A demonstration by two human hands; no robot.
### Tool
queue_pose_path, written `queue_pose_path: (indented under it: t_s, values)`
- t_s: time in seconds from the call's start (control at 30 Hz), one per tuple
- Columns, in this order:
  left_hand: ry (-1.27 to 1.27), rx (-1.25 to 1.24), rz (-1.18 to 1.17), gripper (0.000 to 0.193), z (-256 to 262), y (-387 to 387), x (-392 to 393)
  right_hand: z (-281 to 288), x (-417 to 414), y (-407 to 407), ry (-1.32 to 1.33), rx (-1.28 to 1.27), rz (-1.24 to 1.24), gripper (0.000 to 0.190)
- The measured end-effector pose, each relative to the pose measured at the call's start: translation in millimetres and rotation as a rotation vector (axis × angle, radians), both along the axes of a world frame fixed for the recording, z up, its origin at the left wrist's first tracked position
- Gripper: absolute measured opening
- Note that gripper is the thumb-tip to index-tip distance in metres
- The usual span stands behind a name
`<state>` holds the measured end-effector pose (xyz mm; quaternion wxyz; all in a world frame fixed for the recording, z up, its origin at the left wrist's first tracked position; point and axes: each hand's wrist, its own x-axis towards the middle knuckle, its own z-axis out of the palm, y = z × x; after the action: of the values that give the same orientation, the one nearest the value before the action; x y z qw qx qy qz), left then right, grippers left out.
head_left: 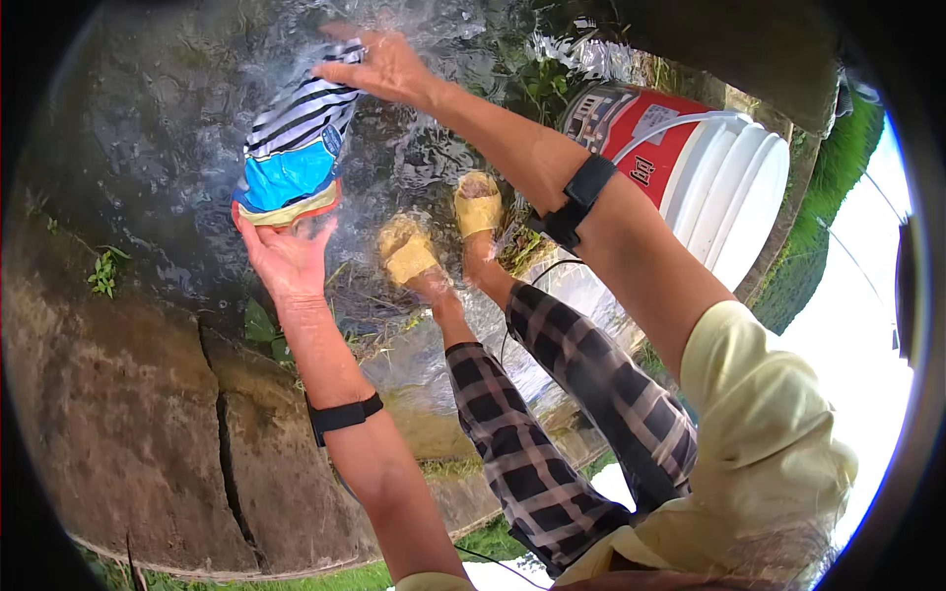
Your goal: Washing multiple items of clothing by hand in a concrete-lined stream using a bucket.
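Note:
A wet piece of fabric [292, 159], perhaps a garment, is spread between my two hands over flowing water. It has black and white stripes, a bright blue band, a cream band, red edging and a round printed badge. My left hand [288, 258] holds its cream and red lower edge, with the thumb apart and the fingertips partly hidden by the fabric. At the striped end, my right hand [384, 70] has the fabric between thumb and fingers; the fingers are blurred. Both of my forearms carry black straps.
My feet stand in shallow water in yellow slippers [410, 258]. A red and white plastic bucket [680, 148] with a handle lies tilted to the right. A cracked concrete slab [148, 428] borders the water at lower left. Plants [103, 273] grow along the edges, and a thin black cable runs by my legs.

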<state>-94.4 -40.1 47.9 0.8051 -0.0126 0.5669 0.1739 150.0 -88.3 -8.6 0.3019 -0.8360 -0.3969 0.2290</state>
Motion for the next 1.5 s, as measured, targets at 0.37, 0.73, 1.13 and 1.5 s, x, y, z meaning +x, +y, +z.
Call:
queue_pose_path:
  t_s: [0.37, 0.73, 1.13, 1.5]
  values:
    - [-0.048, 0.052, 0.03, 0.051, 13.3, -25.2, 33.2, 66.4, -97.8, 32.5, -0.052, -0.283, 0.428, 0.024]
    - [0.037, -0.032, -0.006, 0.068, 0.8, 10.7, 7.5, -8.3, 22.3, -11.5, 0.209, -0.169, -0.055, 0.082]
    - [-0.03, 0.123, 0.028, 0.053, 11.2, -14.7, 17.0, 72.7, -106.7, 10.9, -0.023, 0.218, 0.305, 0.034]
    - [0.174, -0.022, -0.054, 0.06, 5.7, 5.3, -8.7, -1.9, 13.9, -10.7, 0.372, -0.119, -0.028, 0.099]
